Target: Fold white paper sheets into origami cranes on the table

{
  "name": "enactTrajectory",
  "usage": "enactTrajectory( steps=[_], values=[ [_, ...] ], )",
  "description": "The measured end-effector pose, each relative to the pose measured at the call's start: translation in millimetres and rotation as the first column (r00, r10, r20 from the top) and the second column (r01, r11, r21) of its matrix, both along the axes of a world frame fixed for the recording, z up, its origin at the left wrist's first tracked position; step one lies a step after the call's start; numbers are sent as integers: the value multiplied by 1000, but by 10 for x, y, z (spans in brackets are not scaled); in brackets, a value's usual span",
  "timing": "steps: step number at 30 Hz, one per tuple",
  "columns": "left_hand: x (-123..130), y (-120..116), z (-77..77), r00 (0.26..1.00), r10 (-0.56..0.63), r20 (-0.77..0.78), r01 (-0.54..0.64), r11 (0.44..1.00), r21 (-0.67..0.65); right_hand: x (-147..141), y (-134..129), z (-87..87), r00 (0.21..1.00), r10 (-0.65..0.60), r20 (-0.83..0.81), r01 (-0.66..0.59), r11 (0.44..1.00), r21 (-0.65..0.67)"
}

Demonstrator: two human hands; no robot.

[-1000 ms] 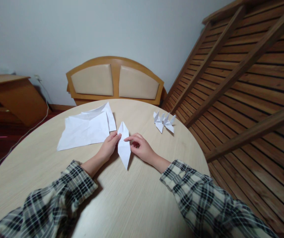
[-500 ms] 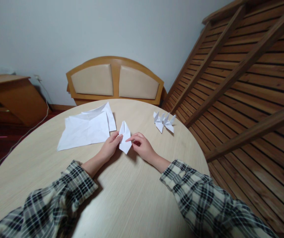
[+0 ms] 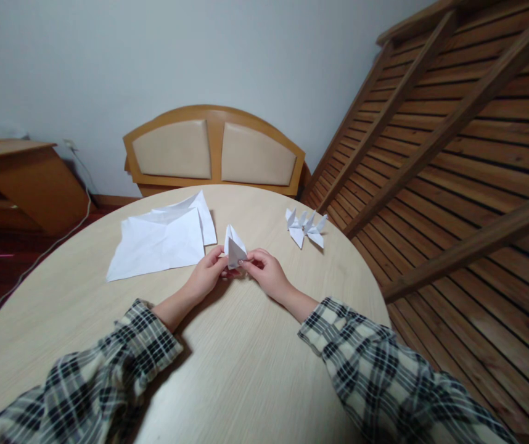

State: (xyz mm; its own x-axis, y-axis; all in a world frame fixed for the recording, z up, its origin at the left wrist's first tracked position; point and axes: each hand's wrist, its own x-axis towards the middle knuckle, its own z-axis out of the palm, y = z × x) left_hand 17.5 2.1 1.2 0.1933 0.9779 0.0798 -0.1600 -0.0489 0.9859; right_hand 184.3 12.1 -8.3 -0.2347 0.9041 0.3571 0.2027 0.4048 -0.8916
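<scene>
Between my two hands is a small piece of folded white paper (image 3: 235,251), its lower flap turned up so that a pointed triangle faces me. My left hand (image 3: 208,271) is closed on its left edge. From the other side my right hand (image 3: 267,271) pinches the lower right corner between thumb and fingers. Some fingertips are hidden behind the paper. To the left lie several creased white paper sheets (image 3: 160,240), overlapping. Folded paper cranes (image 3: 305,228) stand close together on the right.
A round pale wooden table (image 3: 255,357) carries all the paper. Beyond it stands a padded wooden headboard (image 3: 213,148) against the wall. Slatted wood panelling (image 3: 454,185) leans along the right side. A brown desk (image 3: 24,185) and a white cable (image 3: 52,246) are at the left.
The lower point of the folded paper has been turned upward over its front. My right hand's outstretched finger has drawn in, and that hand now pinches the paper's lower corner.
</scene>
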Motion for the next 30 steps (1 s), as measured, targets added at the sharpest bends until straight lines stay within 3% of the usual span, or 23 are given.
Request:
enactTrajectory(
  steps=[10, 16, 23, 30],
  values=[
    [-8, -8, 11, 998, -32, -52, 34, 999, 27, -18, -14, 19, 993, 4, -121, -23, 987, -159],
    [1, -22, 28, 997, -57, -53, 59, 997, 39, -13, -5, -8, 989, 15, -148, -38, 988, -150],
    [2, -19, 25, 999, -44, -31, 43, 998, -48, -18, 0, 8, 986, 9, -167, -31, 990, -134],
    [7, -8, 20, 986, -57, -156, 66, 996, 52, -25, 7, -10, 984, 33, -175, -54, 992, -117]
  ],
)
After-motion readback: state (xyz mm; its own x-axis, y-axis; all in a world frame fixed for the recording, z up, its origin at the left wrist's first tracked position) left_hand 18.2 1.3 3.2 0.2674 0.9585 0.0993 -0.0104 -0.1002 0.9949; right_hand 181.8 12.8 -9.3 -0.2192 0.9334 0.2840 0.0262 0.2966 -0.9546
